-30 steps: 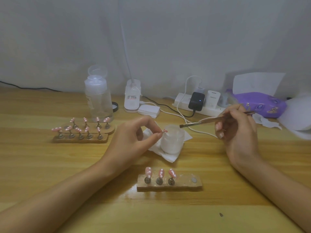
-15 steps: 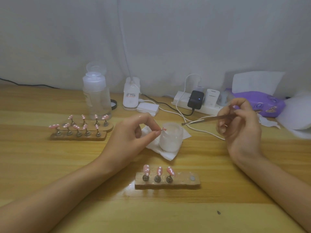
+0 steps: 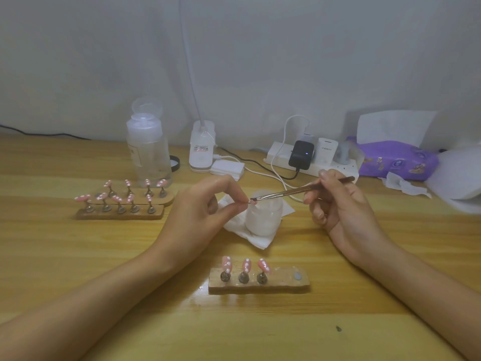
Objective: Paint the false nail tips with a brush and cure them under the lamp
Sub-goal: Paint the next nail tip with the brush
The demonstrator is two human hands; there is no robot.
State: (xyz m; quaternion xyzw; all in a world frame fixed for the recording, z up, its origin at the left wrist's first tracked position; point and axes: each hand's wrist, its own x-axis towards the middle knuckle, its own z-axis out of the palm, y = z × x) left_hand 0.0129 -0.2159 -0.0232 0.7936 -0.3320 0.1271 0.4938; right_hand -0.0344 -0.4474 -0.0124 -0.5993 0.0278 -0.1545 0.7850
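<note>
**Partly painted, nothing yet at the lamp**

Plainly the work sits in the painting stage; the left hand point(image 3: 208, 207) pinches one small pink nail tip point(image 3: 252, 201) between thumb and forefinger, and the right hand point(image 3: 338, 201) holds the brush point(image 3: 294, 191) pencil-fashion, fingers curled round its handle, bristles touching the pinched tip; directly beneath that pinch stands a white jar point(image 3: 264, 217) on a folded tissue point(image 3: 260, 239), the tip held over its top. Nearer the person than the pinch, a wooden holder point(image 3: 281, 285) carries three pink tips point(image 3: 246, 265) with white dots on their pegs, and at its right end a bare grey disc point(image 3: 297, 276) shows, probably the seat of the tip in hand; off to the left of the pinch, well apart, two more holders point(image 3: 122, 214) carry nine tips point(image 3: 117, 199) in like pink with white dots. So by my reading a dozen tips have their colour and dots, though whether they lack a top coat cannot be told from here; the one in hand is receiving its stroke. Behind the pinch, near the wall, stands a white base with a gooseneck point(image 3: 202, 149), which I take for the lamp; its head is out of view, no tip lies by it, and whether any tip is cured cannot be seen. Left to do, as I judge: finish this tip, seat it on the holder, and bring the tips to the lamp.
</note>
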